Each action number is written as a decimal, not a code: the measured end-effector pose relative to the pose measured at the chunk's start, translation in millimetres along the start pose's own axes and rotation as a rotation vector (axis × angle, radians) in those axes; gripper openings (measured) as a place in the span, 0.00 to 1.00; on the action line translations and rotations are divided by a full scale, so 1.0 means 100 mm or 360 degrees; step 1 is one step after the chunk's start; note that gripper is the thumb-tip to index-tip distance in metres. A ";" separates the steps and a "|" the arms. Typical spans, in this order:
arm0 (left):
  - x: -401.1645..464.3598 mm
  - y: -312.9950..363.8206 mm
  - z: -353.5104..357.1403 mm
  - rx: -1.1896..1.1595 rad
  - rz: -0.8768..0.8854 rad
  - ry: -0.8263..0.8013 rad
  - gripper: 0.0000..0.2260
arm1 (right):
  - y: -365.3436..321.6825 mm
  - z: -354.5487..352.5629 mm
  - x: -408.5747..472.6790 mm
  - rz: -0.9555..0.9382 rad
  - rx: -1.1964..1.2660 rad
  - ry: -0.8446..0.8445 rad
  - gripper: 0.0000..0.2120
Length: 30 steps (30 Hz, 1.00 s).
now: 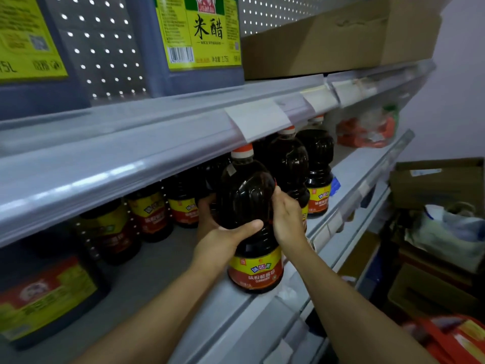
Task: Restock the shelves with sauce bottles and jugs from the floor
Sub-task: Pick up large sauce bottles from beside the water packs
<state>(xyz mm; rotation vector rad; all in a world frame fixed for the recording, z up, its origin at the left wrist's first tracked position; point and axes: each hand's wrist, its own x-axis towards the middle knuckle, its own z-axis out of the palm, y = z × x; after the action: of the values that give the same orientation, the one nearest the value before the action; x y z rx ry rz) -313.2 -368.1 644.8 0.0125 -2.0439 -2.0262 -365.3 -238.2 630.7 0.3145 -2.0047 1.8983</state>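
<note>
You are looking at a dark sauce bottle (249, 222) with an orange-white cap, standing upright at the shelf's (162, 271) front edge, six o'clock of its row.

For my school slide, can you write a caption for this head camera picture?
Both hands, left hand and right hand, grip a soy sauce bottle at the shelf edge.

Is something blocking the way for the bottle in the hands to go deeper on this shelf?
Nothing visible does. The dark sauce bottle with the orange cap, held by the left hand and right hand, stands at the grey shelf's front edge; bare shelf lies behind it.
</note>
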 end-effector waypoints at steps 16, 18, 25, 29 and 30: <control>-0.15 -0.13 0.10 0.0118 -0.0231 -0.0063 0.42 | 0.05 -0.25 -0.16 -0.0035 -0.0203 -0.0062 0.09; -0.24 -0.26 0.12 0.0014 -0.0344 -0.0050 0.40 | 0.16 -0.34 -0.41 0.0082 -0.0071 0.0005 0.11; -0.30 -0.30 0.21 -0.0233 -0.0414 0.0114 0.36 | 0.55 -0.24 -0.87 0.0017 -0.0539 -0.0465 0.52; -0.27 -0.33 0.32 -0.0265 -0.0337 0.0254 0.31 | 0.62 -0.25 -0.67 -0.0025 -0.0576 -0.0531 0.55; -0.25 -0.34 0.35 -0.0265 -0.0320 0.0286 0.32 | 0.64 -0.27 -0.62 -0.0016 -0.0554 -0.0567 0.55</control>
<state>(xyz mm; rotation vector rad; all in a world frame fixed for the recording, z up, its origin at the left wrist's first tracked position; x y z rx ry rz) -301.9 -330.1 607.3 0.3684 -1.8237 -2.2174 -331.9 -212.0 548.5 0.5977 -2.5082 1.5275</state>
